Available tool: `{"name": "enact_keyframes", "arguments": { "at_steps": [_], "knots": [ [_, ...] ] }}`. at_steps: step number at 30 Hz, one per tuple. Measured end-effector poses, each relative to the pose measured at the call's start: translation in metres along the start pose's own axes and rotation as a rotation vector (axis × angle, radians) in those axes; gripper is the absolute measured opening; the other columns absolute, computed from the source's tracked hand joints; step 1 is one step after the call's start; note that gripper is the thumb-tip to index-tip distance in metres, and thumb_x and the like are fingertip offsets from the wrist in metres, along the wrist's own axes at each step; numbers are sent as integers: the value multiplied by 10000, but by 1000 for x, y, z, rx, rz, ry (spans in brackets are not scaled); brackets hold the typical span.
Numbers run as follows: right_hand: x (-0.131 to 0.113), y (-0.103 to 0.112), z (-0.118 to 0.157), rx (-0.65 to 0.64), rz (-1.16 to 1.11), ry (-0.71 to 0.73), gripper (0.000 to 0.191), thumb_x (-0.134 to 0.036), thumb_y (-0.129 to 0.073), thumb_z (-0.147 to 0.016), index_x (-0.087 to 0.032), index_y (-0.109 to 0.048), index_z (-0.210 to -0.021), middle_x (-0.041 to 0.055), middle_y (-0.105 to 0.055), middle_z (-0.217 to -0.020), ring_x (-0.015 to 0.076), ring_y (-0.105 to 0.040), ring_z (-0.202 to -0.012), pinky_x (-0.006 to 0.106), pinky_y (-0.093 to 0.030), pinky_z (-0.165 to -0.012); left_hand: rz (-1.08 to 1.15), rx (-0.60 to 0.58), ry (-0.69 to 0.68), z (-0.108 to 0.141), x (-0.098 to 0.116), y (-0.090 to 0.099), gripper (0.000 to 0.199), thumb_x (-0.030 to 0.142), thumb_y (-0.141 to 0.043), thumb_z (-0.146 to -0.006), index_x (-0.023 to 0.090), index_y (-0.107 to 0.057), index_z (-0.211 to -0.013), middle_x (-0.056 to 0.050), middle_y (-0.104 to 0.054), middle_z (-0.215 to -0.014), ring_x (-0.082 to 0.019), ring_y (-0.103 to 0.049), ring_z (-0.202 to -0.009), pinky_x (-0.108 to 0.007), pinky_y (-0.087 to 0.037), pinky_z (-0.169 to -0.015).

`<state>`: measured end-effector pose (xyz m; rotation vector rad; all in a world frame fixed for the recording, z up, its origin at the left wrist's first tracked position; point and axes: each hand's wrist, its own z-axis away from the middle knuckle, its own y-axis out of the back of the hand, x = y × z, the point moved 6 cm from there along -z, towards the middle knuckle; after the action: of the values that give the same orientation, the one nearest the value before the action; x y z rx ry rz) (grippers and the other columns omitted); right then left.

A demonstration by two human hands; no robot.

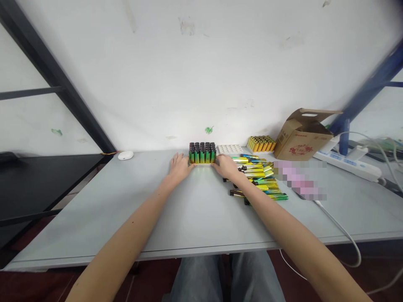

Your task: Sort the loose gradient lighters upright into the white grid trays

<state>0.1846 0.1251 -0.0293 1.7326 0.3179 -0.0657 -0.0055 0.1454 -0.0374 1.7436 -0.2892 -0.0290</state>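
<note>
A white tray filled with upright green and gold cylinders with black tops (202, 153) stands near the wall at the middle of the table. My left hand (180, 167) touches its left end, thumb at the front lower corner, fingers spread. At its right end, my right hand (227, 166) has its thumb on the front corner and its fingers bent around the side. The tray is held between both hands and rests on the table. Right beside my right forearm lies a loose pile of shiny yellow, green and blue cylinders (261, 175), some with black ends.
Behind the pile are a white tray with holes (231, 149) and a tray of yellow cylinders (262, 144). An open cardboard box (304, 136), a power strip (349, 165) and a blurred pink object (297, 180) with a cable are at the right. A white case (126, 155) lies left.
</note>
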Motion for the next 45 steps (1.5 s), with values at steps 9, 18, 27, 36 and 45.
{"name": "enact_keyframes", "arguments": {
  "at_steps": [9, 18, 27, 36, 45],
  "knots": [
    [-1, -9, -28, -11, 6, -99, 349, -379, -405, -929, -167, -552, -1164, 169, -573, -1189, 290, -571, -1081, 364, -454, -834, 60, 14, 143, -22, -1, -3, 505, 493, -407, -877, 161, -536, -1235, -224, -405, -1407, -447, -211, -1375, -618, -202, -1047],
    [1, -11, -39, -4, -3, -164, 364, -383, -363, -934, -162, -533, -1168, 170, -530, -1231, 296, -605, -1025, 393, -482, -801, 80, 16, 175, -36, 2, -6, 456, 470, -411, -883, 181, -559, -1204, -205, -481, -1325, -413, -288, -1340, -594, -252, -1029],
    [3, 10, -14, 164, 42, -30, 411, -339, -414, -895, -130, -478, -1243, 168, -551, -1247, 306, -496, -1162, 393, -422, -915, 88, 80, 134, -10, 7, 0, 514, 464, -315, -905, 100, -496, -1219, -225, -509, -1268, -365, -395, -1238, -548, -280, -1000],
    [32, 3, 0, 45, 108, -47, 486, -444, -432, -882, -102, -524, -1215, 172, -544, -1303, 314, -396, -1275, 486, -213, -1080, 64, 51, -16, 45, 20, -3, 500, 478, -310, -911, 138, -471, -1239, -196, -488, -1270, -336, -373, -1248, -524, -251, -1020],
    [25, 15, 13, 81, 161, -4, 332, -347, -497, -857, -145, -603, -1097, 141, -633, -1141, 280, -552, -1108, 436, -257, -1046, 42, 37, -41, 44, 17, -9, 480, 477, -307, -910, 145, -492, -1204, -206, -447, -1313, -347, -340, -1276, -544, -222, -1035]
  ]
}}
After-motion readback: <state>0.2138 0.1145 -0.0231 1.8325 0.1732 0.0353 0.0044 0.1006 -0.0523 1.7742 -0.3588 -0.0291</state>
